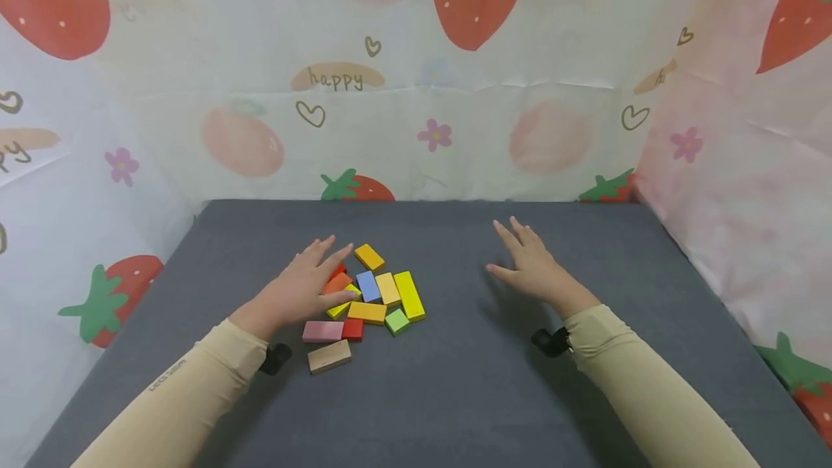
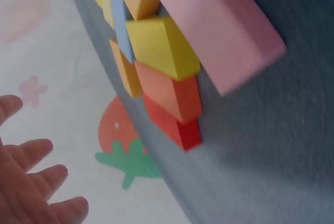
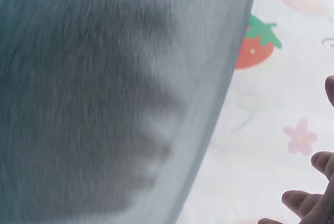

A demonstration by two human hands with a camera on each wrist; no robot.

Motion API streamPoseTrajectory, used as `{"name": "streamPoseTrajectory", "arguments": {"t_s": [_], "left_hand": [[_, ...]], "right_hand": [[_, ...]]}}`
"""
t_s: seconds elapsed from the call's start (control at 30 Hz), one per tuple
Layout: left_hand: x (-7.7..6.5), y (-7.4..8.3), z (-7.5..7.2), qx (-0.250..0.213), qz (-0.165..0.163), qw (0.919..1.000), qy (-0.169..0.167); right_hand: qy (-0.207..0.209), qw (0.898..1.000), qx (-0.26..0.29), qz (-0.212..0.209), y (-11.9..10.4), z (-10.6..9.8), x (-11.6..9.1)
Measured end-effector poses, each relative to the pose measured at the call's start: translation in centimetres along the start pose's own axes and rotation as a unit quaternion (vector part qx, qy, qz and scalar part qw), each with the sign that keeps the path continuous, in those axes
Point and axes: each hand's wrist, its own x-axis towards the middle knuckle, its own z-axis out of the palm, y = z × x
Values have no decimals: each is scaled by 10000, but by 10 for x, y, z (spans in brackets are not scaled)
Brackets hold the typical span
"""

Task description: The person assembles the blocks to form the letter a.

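Several coloured wooden blocks lie in a loose group left of the table's middle. Among them are a pink block (image 1: 322,331), a red block (image 1: 353,329), a plain wood block (image 1: 329,357), a blue block (image 1: 368,287), a green block (image 1: 397,321) and a long yellow block (image 1: 409,295). Over the group's left side hovers my left hand (image 1: 295,291), fingers spread and holding nothing; it partly hides an orange block (image 1: 338,283). My right hand (image 1: 536,273) is held above the table to the right of the blocks, its fingers spread, with nothing in it.
The dark grey table (image 1: 455,403) bears the blocks. A white curtain (image 1: 403,143) printed with strawberries stands behind the table and along both sides. Each wrist wears a small black camera, such as the right wrist camera (image 1: 551,342).
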Motion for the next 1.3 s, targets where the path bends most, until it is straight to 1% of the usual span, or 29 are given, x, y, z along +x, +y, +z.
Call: {"name": "streamPoseTrajectory", "arguments": {"t_s": [0.17, 0.27, 0.4, 0.5, 0.63, 0.73, 0.87, 0.93, 1.0, 1.07, 1.2, 1.3], "left_hand": [[2, 10, 4, -376, 131, 9992, 7], [3, 17, 6, -632, 267, 9976, 13], [8, 25, 11, -800, 361, 9961, 54], [11, 29, 17, -919, 313, 9953, 39], [15, 34, 25, -1176, 131, 9930, 12], [18, 37, 31, -1362, -35, 9907, -29], [19, 40, 37, -1705, -260, 9850, -63], [20, 41, 41, -1788, -334, 9833, -32], [22, 43, 46, -1817, -402, 9825, -28], [25, 44, 50, -1698, -436, 9845, -59], [28, 46, 57, -1419, -409, 9890, -109], [28, 48, 61, -1368, -349, 9900, -80]], "right_hand": [[-107, 9994, 324, -17, -16, 14, 7], [-160, 9987, 489, 27, -27, 22, 11], [-187, 9979, 623, 43, -39, 32, 18], [-184, 9969, 762, 69, -46, 40, 25], [-217, 9941, 1055, 126, -53, 50, 34], [-269, 9902, 1355, 211, -59, 56, 40], [-273, 9842, 1694, 429, -68, 62, 45], [-272, 9803, 1879, 550, -71, 66, 48], [-286, 9766, 2023, 666, -73, 70, 50], [-326, 9751, 2062, 741, -76, 74, 52], [-421, 9774, 1931, 748, -81, 84, 54], [-483, 9785, 1882, 691, -85, 90, 54]]}}
